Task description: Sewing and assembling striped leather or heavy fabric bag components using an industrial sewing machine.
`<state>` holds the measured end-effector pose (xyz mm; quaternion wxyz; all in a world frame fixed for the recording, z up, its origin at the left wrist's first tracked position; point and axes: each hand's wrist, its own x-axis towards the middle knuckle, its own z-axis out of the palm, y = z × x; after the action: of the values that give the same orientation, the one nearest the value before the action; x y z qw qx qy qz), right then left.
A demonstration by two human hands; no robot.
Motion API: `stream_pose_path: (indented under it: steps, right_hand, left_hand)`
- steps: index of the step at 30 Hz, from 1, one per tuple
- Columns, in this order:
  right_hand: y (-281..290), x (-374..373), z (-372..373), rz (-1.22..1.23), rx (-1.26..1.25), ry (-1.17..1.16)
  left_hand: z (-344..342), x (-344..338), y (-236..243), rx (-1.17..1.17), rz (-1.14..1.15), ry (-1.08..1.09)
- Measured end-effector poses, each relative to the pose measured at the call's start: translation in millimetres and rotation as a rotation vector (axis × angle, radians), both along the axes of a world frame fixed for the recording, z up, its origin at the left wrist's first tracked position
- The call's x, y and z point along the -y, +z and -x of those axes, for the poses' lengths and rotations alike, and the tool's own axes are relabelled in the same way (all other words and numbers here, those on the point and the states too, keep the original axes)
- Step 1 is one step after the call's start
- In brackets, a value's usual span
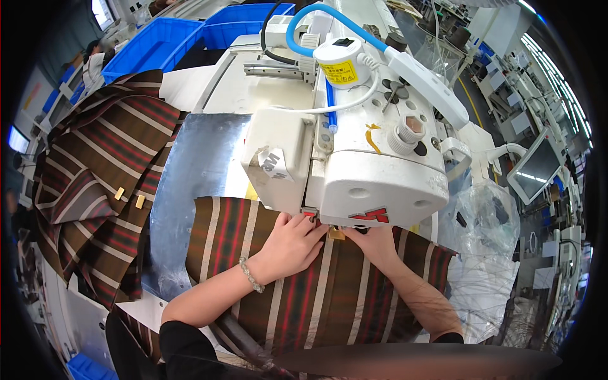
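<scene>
A brown striped fabric panel [285, 304] with red and cream stripes lies under the head of a white sewing machine [380, 183]. On it, just below the needle area, sits a small gold label [336, 234]. My left hand [292, 244], a beaded bracelet at its wrist, rests on the panel left of the label. Its fingers are bent together and reach to the needle area; what they pinch, if anything, is hidden. My right hand [375, 246] is at the label's right side, its fingertips hidden beneath the machine head.
More striped fabric pieces [104, 164], some bearing gold labels, are heaped at the left beside a shiny metal plate [196, 152]. Blue bins [152, 44] stand at the far left. Clear plastic [484, 228] and a tablet-like screen [537, 168] are on the right.
</scene>
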<state>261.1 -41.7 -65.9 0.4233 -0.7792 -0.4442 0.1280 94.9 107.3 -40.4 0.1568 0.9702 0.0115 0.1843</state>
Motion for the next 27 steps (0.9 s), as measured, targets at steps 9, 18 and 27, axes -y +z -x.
stream_pose_path:
  steps: [9, 18, 27]
  right_hand:
    - [10.6, 0.4, 1.3, -0.032, -0.089, 0.053]
    - [0.6, -1.3, 6.3, -0.138, -0.271, 0.013]
    - [6.4, -2.3, 5.5, -0.105, -0.333, 0.004]
  left_hand:
    - [-5.8, -18.0, -2.9, -0.059, 0.105, -0.057]
    - [-12.7, -32.2, -2.3, -0.065, 0.224, -0.101]
    - [-21.0, -36.9, 0.2, -0.182, 0.247, -0.186]
